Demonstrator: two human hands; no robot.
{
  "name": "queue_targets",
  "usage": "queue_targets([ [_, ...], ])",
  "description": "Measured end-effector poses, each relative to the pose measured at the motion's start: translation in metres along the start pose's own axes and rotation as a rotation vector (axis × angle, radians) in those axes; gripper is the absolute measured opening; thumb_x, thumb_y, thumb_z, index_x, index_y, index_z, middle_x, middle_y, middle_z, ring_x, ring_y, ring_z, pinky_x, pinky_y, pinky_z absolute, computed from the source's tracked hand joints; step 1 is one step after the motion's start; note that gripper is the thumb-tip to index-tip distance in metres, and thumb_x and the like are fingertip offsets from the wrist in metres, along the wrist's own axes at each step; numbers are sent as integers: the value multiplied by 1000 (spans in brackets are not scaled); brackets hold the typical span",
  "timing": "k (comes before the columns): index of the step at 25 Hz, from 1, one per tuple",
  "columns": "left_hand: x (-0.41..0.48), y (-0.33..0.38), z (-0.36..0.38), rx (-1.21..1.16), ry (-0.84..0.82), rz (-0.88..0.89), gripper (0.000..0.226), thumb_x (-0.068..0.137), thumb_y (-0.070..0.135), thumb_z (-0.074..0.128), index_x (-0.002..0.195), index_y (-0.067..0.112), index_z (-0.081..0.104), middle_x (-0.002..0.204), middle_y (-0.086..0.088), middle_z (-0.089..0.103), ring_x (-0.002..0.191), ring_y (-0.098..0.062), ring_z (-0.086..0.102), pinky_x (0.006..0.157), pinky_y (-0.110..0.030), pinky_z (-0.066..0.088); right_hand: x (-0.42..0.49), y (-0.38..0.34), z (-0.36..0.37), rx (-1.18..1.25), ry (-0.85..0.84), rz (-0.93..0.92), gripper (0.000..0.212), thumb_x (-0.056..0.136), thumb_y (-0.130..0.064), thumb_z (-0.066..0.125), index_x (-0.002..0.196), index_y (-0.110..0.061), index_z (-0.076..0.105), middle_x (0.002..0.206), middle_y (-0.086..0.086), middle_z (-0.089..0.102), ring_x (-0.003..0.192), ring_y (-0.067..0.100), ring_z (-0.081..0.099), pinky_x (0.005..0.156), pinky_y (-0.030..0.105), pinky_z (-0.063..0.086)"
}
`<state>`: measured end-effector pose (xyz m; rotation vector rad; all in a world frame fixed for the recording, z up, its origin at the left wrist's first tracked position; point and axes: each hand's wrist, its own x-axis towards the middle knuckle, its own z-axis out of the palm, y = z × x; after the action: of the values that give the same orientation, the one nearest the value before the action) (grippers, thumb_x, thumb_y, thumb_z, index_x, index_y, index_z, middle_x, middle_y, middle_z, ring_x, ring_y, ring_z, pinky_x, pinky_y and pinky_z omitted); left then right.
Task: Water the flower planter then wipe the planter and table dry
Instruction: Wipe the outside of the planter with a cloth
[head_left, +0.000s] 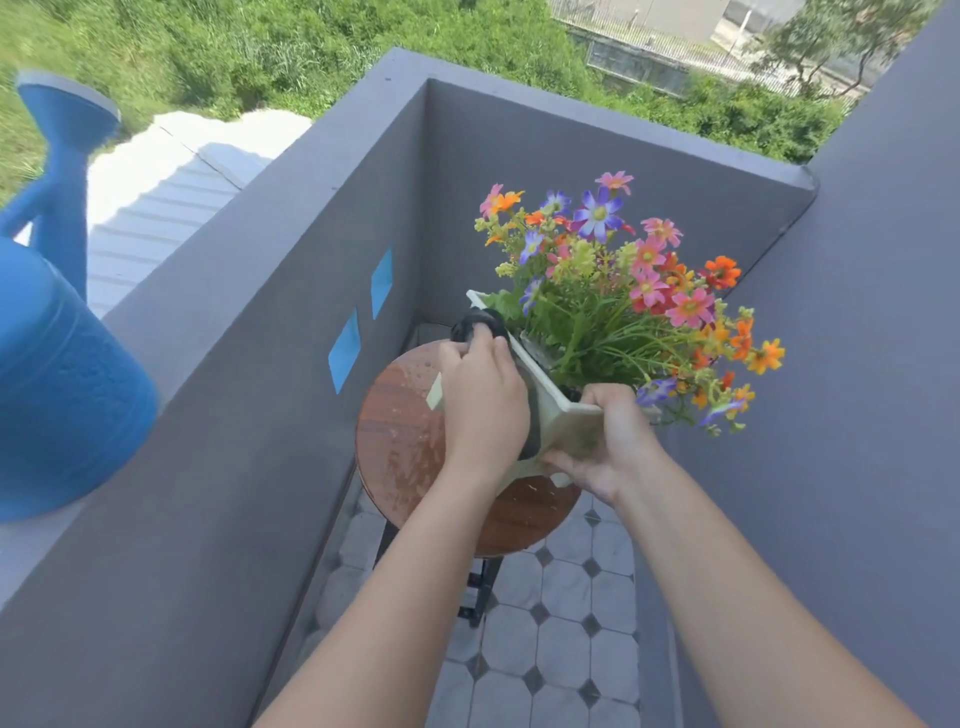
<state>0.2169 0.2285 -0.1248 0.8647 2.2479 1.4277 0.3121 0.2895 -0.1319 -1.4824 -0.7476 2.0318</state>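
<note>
A cream rectangular planter (558, 415) full of colourful flowers (639, 291) is tilted over a small round wooden table (400, 441), whose top shows water drops. My right hand (608, 441) grips the planter's near end and holds it up. My left hand (480, 400) presses a dark cloth (475, 325) against the planter's left side wall. The cloth sticks out beyond my fingers at the planter's far corner; the rest of it is hidden under my hand.
A blue watering can (57, 332) stands on the grey balcony wall ledge (171, 332) at the left. Grey walls close in the table on the left, back and right. Tiled floor (561, 649) lies below the table.
</note>
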Motion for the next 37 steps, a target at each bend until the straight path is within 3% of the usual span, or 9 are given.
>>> queue_targets([
  [5, 21, -34, 2, 86, 0, -196, 29, 99, 9, 30, 112, -5, 51, 115, -26, 48, 110, -37, 46, 87, -33, 35, 1, -1, -9, 6, -37, 29, 17, 71, -4, 34, 61, -16, 26, 87, 8, 31, 89, 27, 38, 52, 44, 57],
  [9, 50, -47, -23, -142, -167, -542, 42, 93, 32, 39, 118, 5, 59, 127, -20, 59, 116, -34, 56, 92, -31, 43, 1, -6, -20, -181, -60, -37, 24, 72, 0, 29, 56, -17, 24, 68, 4, 24, 64, 22, 35, 45, 33, 53],
  [12, 55, -40, -43, -395, -293, -572, 44, 72, 59, 51, 95, 26, 68, 106, -5, 71, 98, -27, 67, 95, -39, 49, -2, -11, -30, -278, -104, -12, 16, 68, -1, 29, 59, -14, 30, 70, 7, 24, 56, 24, 38, 49, 32, 54],
  [16, 50, -32, -54, -263, -529, -458, 49, 63, 58, 67, 98, 24, 71, 93, -5, 71, 81, -22, 70, 87, -37, 54, -6, -19, -35, -350, -153, 5, 24, 44, -2, 34, 67, -12, 36, 77, 11, 24, 70, 30, 40, 53, 38, 57],
  [19, 49, -23, -49, -203, -409, -375, 22, 73, 35, 70, 74, 13, 70, 75, -2, 62, 66, -18, 59, 69, -29, 48, -10, -21, -35, -387, -179, 35, 33, 43, -4, 33, 74, -11, 38, 71, 7, 30, 51, 25, 49, 50, 30, 55],
  [23, 49, -16, -41, 14, -288, -280, 31, 59, 38, 65, 58, 7, 64, 59, -2, 52, 62, -23, 48, 59, -30, 42, -18, -20, -39, -317, -169, 98, 24, 53, -6, 35, 73, -7, 47, 56, 5, 55, 46, 20, 57, 47, 26, 51],
  [28, 34, -17, -38, 3, -100, -292, 35, 67, 33, 61, 58, 0, 56, 54, -3, 43, 61, -25, 40, 57, -30, 37, -31, 12, -39, 82, 120, -238, 34, 78, -33, 52, 111, -27, 58, 118, -6, 54, 102, 13, 51, 84, 33, 37],
  [32, 8, -3, -33, -40, 16, -282, 31, 74, 26, 59, 53, 7, 48, 50, -3, 40, 60, -25, 40, 57, -32, 34, -29, 29, 0, -70, 242, -269, 107, 65, -56, 64, 150, -40, 0, 157, -10, 16, 141, 16, 28, 114, 47, 25],
  [37, -25, 27, -28, 5, 62, -205, 29, 77, 27, 59, 53, 16, 46, 60, -4, 50, 66, -28, 44, 64, -32, 36, -15, 7, 18, -9, 438, -76, 116, 59, -33, 75, 148, -28, 1, 141, 1, 28, 119, 32, 45, 84, 66, 43],
])
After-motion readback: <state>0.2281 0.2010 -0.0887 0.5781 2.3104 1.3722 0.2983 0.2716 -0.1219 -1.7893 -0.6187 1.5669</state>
